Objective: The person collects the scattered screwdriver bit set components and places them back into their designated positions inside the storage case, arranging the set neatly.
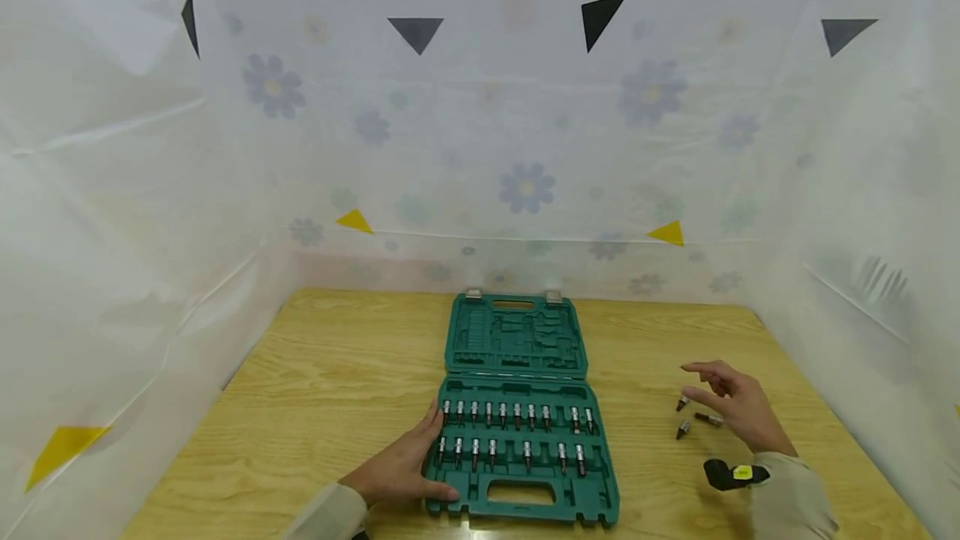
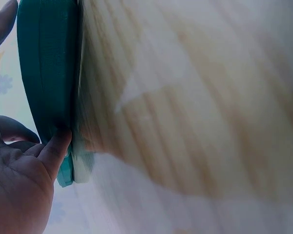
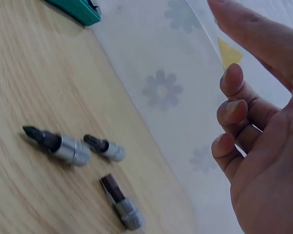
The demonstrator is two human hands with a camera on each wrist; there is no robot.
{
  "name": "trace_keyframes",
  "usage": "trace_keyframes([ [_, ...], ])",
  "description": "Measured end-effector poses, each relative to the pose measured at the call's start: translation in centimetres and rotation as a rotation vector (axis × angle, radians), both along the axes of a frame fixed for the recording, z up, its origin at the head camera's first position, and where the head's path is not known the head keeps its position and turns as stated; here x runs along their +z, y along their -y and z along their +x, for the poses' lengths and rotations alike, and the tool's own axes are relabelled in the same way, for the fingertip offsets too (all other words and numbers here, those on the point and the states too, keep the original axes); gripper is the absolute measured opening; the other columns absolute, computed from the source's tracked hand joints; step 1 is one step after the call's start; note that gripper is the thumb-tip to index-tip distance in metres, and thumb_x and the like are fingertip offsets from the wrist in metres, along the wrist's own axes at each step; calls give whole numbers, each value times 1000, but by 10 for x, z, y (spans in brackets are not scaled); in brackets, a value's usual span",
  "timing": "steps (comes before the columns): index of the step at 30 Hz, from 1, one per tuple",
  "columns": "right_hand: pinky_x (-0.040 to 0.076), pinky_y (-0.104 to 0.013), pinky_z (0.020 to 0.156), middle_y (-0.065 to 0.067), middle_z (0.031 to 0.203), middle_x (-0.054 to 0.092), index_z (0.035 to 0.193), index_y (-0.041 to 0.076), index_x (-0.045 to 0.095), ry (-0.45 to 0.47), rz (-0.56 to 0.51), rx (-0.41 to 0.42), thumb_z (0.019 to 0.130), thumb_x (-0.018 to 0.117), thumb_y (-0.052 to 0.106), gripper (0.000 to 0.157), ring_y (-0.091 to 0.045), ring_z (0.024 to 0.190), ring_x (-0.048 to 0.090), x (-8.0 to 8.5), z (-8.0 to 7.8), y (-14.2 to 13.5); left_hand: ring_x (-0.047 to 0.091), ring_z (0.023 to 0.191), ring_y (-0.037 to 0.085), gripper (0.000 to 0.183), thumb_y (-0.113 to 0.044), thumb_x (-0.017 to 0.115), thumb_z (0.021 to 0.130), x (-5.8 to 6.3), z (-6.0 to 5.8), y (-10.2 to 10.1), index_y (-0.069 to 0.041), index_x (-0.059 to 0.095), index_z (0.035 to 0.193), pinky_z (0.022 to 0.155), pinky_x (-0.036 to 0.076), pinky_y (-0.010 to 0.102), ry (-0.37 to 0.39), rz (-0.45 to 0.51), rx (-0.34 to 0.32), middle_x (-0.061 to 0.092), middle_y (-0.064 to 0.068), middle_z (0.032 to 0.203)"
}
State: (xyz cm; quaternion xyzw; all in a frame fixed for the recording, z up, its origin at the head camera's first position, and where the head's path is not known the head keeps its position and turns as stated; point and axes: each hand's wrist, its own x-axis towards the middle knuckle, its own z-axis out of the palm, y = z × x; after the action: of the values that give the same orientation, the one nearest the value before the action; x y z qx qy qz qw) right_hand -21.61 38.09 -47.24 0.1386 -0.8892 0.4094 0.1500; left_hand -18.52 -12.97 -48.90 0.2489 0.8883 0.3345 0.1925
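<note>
Wood-grain yellow covers the bench (image 1: 337, 373), where a green moulded case (image 1: 592, 494) lies open, its lid laid back at the far side, shaped recesses in both halves and a handle cut-out at each end. The left hand (image 1: 401, 465) rests spread along the case's left edge, thumb over the near corner; the right hand (image 1: 742, 407) holds nothing, thumb and forefinger apart above the bench. A black wrist device (image 1: 723, 475) carries a yellow label (image 1: 742, 472), its print too small to read. Silver-and-dark socket bits (image 1: 476, 452) stand in two rows in the case, ten above seven. Three loose bits (image 3: 74, 150) lie right of it, with bright silver collars; one has a pointed black tip, another a brownish, flat-sided shank.
</note>
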Motion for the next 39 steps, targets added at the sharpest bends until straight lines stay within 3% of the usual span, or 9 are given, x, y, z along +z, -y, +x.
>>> trace_keyframes([
  [9,31,-29,55,-1,76,43,120,6,66,21,39,-71,91,69,18,32,-14,63,35,-6,7,-15,15,143,40,115,-52,74,80,-1,0,1,4,5,153,109,24,59,-3,1,1,-4,21,159],
  [16,31,-28,56,-2,71,39,120,-1,65,62,44,-110,92,68,18,34,-15,62,36,-14,13,-27,14,143,40,114,-52,74,80,-2,0,0,3,4,153,109,24,59,7,10,-1,-5,21,159],
  [26,31,-28,53,0,82,52,118,-2,66,101,75,-160,89,70,23,38,-12,64,38,-25,15,-39,15,143,40,114,-52,73,81,-1,1,0,3,4,153,109,25,59,0,8,-3,-5,21,159],
  [35,36,-25,60,-3,74,42,121,-3,64,224,61,-195,90,70,29,45,-12,67,40,-27,15,-44,14,143,39,114,-51,74,80,1,0,0,3,4,153,109,24,58,-1,12,0,-5,21,159],
  [39,38,-26,62,-4,75,44,124,-3,63,291,67,-211,90,69,33,49,-12,69,41,-27,19,-43,14,143,39,114,-50,74,80,1,0,0,2,4,153,110,23,59,11,20,-3,-5,21,159],
])
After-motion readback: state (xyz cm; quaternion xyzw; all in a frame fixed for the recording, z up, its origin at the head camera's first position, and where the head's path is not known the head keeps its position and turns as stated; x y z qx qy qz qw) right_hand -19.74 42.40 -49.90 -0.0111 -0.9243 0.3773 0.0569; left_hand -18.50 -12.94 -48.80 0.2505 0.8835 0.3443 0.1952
